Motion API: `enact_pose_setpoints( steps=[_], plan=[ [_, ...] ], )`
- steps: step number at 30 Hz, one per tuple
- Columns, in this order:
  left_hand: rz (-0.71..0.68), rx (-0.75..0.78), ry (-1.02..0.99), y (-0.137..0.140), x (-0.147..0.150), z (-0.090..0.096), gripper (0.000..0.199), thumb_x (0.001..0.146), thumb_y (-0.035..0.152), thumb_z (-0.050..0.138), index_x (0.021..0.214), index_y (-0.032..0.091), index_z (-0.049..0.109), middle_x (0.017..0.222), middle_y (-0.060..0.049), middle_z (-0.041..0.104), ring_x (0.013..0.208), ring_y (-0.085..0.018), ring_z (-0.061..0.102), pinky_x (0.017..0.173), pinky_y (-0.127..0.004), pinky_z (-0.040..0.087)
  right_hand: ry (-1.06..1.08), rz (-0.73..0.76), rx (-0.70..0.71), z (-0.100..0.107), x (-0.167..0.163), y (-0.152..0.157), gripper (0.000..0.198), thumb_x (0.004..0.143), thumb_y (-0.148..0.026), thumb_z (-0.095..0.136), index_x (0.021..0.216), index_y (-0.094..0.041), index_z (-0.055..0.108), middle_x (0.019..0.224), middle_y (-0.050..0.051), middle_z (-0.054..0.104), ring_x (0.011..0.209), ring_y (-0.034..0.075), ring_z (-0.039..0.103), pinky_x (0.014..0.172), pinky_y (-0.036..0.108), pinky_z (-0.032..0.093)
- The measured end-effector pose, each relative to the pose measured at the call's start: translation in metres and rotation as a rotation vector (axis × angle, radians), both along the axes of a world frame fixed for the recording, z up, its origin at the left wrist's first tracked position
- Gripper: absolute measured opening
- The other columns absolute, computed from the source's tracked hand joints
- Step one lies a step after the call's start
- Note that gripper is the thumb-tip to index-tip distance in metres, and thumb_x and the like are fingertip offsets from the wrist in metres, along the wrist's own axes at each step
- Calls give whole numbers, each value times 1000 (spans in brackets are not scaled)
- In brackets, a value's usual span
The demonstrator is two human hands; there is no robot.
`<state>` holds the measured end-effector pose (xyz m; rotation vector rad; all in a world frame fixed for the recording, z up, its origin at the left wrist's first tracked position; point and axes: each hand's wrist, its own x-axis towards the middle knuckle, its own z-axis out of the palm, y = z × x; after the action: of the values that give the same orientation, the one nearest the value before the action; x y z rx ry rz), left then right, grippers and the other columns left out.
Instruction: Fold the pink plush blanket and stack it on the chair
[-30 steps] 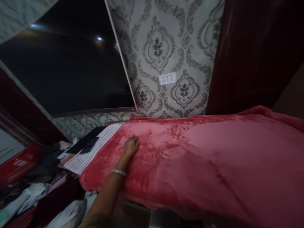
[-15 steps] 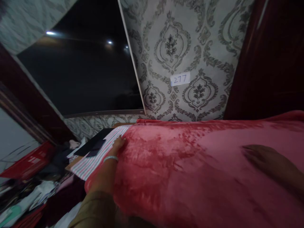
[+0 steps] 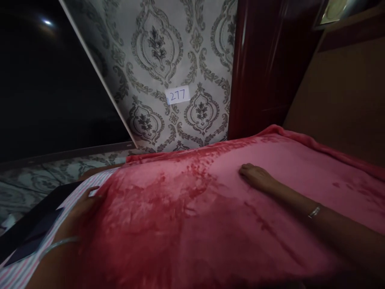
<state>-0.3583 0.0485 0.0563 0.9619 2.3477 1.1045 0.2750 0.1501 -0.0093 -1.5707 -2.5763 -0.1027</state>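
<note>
A thick pink-and-red plush blanket (image 3: pixel 192 208) is spread out in front of me. At its left edge lies my left hand (image 3: pixel 87 204), touching the blanket, with fingers stretched forward and partly apart; shadow blurs the fingertips. A bracelet circles that wrist. Farther right, my right hand (image 3: pixel 257 176) rests palm down on the pale pink part, its fingers extended, close together and slightly bent. A silver bracelet (image 3: pixel 314 212) is on the right wrist. Striped cloth (image 3: pixel 18 271) shows beneath my left arm, beyond the blanket's side.
A dark flat object (image 3: pixel 36 237) lies on the striped cloth at left. Behind the blanket stands a patterned wall with a paper label (image 3: pixel 178 95) reading 277. A large black screen (image 3: pixel 54 88) hangs at left, and a dark red glossy panel (image 3: pixel 258 72) rises at right.
The view has turned to the right. My right hand has moved inward and forward over the blanket, while my left hand stays by its left edge.
</note>
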Motion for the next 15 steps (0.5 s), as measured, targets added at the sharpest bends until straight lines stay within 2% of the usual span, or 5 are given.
enact_pose_setpoints(
  steps=[2, 5, 8, 10, 15],
  plan=[
    [-51, 31, -40, -1, -2, 3, 35, 63, 21, 64, 98, 25, 64, 63, 5, 68, 65, -19, 64, 63, -25, 53, -47, -31, 11, 2, -6, -5, 31, 95, -12, 39, 95, -16, 69, 107, 15, 68, 98, 24, 63, 84, 33, 47],
    [-98, 103, 65, -3, -2, 10, 11, 61, 17, 61, 69, 23, 65, 74, 2, 72, 92, -20, 66, 89, -26, 52, -47, -85, 31, 1, -11, -7, 29, 96, -11, 39, 95, -15, 68, 108, 15, 69, 99, 24, 64, 85, 33, 45],
    [3, 140, 86, -9, 3, 21, 11, 64, 17, 60, 64, 24, 68, 76, 0, 73, 107, -23, 63, 104, -34, 46, -27, -156, 52, -2, -10, -6, 29, 96, -10, 37, 95, -14, 66, 100, 16, 71, 92, 24, 65, 80, 32, 44],
    [58, 182, 47, -15, 8, 29, 12, 66, 17, 59, 68, 23, 69, 76, 1, 73, 105, -23, 63, 102, -35, 48, 6, -204, 83, -3, -7, -7, 26, 96, -14, 38, 95, -14, 64, 96, 15, 71, 87, 24, 66, 76, 31, 44],
    [130, 286, -86, -32, 23, 49, 13, 70, 13, 60, 73, 18, 71, 68, 4, 68, 81, -14, 61, 84, -23, 50, 290, -292, 187, 0, 1, -14, 18, 92, -22, 40, 89, -20, 58, 93, 10, 70, 82, 22, 65, 71, 29, 44]
  ],
)
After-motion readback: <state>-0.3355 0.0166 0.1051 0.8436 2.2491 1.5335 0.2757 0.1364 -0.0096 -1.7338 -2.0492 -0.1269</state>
